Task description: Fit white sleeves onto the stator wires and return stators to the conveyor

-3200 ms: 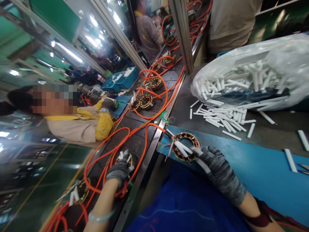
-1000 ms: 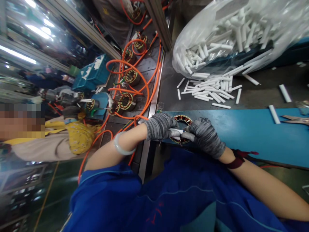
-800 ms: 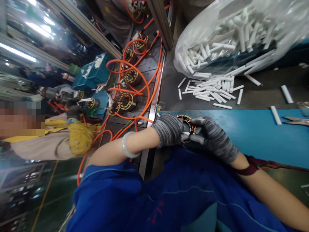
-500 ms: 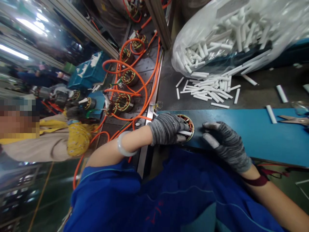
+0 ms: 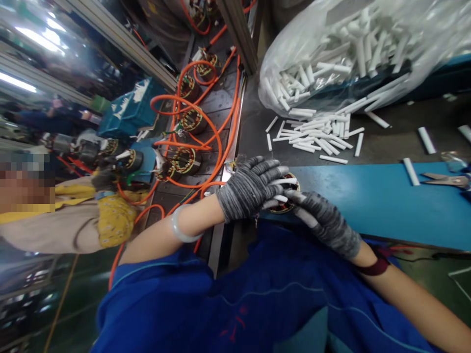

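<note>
A round stator with wound wires rests on the near left end of the blue mat, partly hidden by both hands. My left hand, in a grey striped glove, lies over its left side with fingers closed round something at the stator; a white tube shows by the fingertips. At the stator's right edge, my right hand, gloved too, has thumb and fingertips together, and what they pinch is too small to make out. Loose white tubes lie in a pile beyond the mat.
A plastic bag of white tubes stands at the back. Scissors lie at the right. Leftward are orange hoses, more stators, blue bins and a person's yellow sleeve.
My right hand has moved left, from beside the stator onto its edge. My left hand has shifted and turned, its fingers now higher over the stator. The whole view has slid slightly.
</note>
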### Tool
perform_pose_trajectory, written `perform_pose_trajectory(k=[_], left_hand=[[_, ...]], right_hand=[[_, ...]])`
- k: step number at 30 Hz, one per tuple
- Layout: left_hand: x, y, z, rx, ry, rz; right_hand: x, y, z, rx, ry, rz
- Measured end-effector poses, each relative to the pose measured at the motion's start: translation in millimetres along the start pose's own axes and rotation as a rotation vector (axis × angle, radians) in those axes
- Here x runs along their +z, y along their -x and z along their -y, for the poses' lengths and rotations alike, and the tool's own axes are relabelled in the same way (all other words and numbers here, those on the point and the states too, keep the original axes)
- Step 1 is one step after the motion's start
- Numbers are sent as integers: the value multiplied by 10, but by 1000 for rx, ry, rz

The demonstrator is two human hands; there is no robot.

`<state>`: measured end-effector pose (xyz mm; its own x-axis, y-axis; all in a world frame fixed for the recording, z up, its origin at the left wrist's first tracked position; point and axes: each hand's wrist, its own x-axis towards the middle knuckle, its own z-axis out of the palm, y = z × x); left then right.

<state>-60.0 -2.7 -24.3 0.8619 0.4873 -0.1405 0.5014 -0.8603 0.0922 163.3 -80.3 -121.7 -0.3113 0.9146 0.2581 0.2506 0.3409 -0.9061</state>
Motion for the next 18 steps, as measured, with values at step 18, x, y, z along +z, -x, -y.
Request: perform_pose_trajectory(k=[18], left_hand=[[152, 25, 251, 28, 550, -58]], right_hand=[[3, -327, -127, -14, -22, 77]])
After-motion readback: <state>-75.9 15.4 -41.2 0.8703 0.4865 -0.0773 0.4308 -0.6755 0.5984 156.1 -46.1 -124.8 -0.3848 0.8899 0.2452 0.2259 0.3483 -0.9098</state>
